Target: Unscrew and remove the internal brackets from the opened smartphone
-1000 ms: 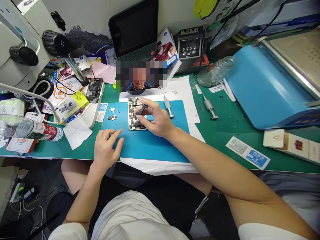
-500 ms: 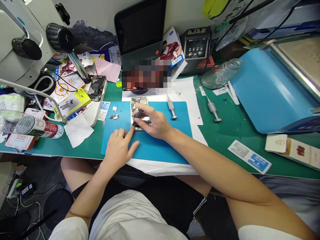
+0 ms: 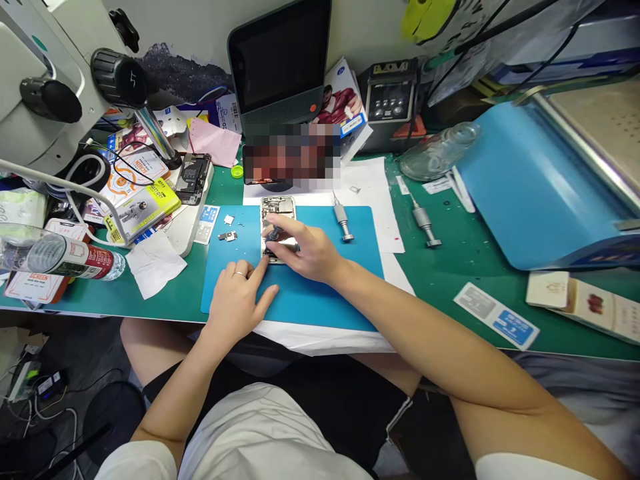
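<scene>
An opened phone (image 3: 278,205) lies upright along its length on the blue mat (image 3: 310,300), its inner boards and metal parts exposed. Over its lower half, my right hand (image 3: 315,252) pinches a small dark-handled screwdriver (image 3: 273,233) between thumb and fingers; the tip is hidden. My left hand (image 3: 236,291) rests on the mat with its index finger stretched to the phone's lower left corner and its thumb apart. Left of the phone lie small metal pieces (image 3: 228,236) and a little bright plate (image 3: 229,219).
Two grey screwdrivers lie to the right, one on the mat (image 3: 343,221), another on the green table (image 3: 425,223). Behind the phone stands a propped screen (image 3: 293,153). A glass jar (image 3: 435,157) lies at right; a plastic bottle (image 3: 75,257) and boxes crowd the left.
The whole view has shifted slightly. My right hand has moved very little over the phone, still holding the screwdriver; my left hand stays at the phone's lower corner.
</scene>
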